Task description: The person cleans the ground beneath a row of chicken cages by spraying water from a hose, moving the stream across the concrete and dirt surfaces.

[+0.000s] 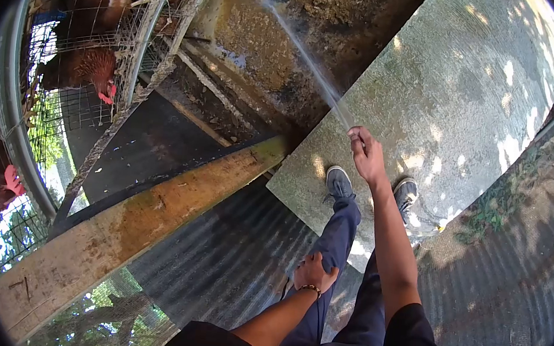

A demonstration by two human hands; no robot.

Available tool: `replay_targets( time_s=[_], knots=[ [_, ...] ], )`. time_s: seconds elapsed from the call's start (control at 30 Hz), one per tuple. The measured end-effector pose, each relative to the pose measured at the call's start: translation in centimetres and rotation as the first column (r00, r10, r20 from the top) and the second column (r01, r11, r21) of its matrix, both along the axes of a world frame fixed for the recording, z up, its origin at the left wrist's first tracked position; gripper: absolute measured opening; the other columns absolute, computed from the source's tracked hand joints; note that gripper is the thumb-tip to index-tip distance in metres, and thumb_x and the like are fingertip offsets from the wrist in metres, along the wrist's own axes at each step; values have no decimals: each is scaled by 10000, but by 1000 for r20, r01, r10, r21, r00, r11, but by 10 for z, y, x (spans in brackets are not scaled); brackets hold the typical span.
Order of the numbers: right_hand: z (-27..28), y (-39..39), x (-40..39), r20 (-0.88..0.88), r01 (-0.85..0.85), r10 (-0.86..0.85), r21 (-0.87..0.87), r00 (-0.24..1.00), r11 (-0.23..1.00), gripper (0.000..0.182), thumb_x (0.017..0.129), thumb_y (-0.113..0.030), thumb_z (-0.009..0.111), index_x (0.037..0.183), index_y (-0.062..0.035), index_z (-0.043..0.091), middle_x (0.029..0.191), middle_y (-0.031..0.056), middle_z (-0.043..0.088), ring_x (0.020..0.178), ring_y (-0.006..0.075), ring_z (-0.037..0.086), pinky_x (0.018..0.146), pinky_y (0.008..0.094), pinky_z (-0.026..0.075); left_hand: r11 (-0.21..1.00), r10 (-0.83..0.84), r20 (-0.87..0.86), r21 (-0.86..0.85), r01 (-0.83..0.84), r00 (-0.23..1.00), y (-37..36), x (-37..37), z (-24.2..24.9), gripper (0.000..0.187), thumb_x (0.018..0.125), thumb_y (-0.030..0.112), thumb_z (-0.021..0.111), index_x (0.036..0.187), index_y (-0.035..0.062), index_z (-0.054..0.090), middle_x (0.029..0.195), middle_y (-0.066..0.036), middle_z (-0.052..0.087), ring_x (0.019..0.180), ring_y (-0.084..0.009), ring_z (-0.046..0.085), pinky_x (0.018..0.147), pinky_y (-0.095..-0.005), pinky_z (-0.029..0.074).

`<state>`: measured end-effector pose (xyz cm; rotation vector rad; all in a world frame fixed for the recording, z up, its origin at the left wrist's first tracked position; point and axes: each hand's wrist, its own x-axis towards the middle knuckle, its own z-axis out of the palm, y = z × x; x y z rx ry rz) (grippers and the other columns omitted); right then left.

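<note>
My right hand is closed, held out over the concrete slab. A jet of water shoots from it up and to the left, into a dirty trough-like channel with brown, wet muck on its floor. The hose itself is almost wholly hidden in the fingers. My left hand, with a beaded bracelet at the wrist, lies on my left trouser leg near the knee. Its fingers rest over the cloth, and I see nothing held in it.
Wire cages with several brown hens stand at upper left. A wooden beam runs diagonally below them. My shoes stand on the concrete slab. Dark corrugated sheets lie lower down, with plants at right.
</note>
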<state>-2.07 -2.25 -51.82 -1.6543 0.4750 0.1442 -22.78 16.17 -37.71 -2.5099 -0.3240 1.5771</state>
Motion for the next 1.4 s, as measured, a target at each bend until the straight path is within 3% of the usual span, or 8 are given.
replay_targets(
  time_s=[0.17,1.0,1.4],
  knots=[
    [10,3,-1,-14,-24,24,17,1000,1000,184,938,-141,479,1048,-52,596,655,183,547,596,311,580,605,400,445,1000,23,-27,-10,-23,999,-5,6,6,556,785,493,624,1164,95,540,1153,-188,593,1076,-341,619,930,-442,503],
    [15,-3,-4,-10,78,-79,-10,997,997,209,951,-161,455,1058,-64,605,646,156,554,602,305,597,608,400,459,1000,13,-31,8,-13,999,-7,11,6,560,792,531,626,1179,134,547,1158,-156,598,1063,-317,627,903,-438,510],
    [15,5,-7,44,-7,6,23,999,1000,186,930,-101,472,1060,-51,596,683,163,570,590,278,592,588,388,448,1000,31,-14,7,-31,999,-4,10,3,544,770,529,653,1137,139,560,1161,-137,592,1057,-328,628,902,-456,507]
  ],
)
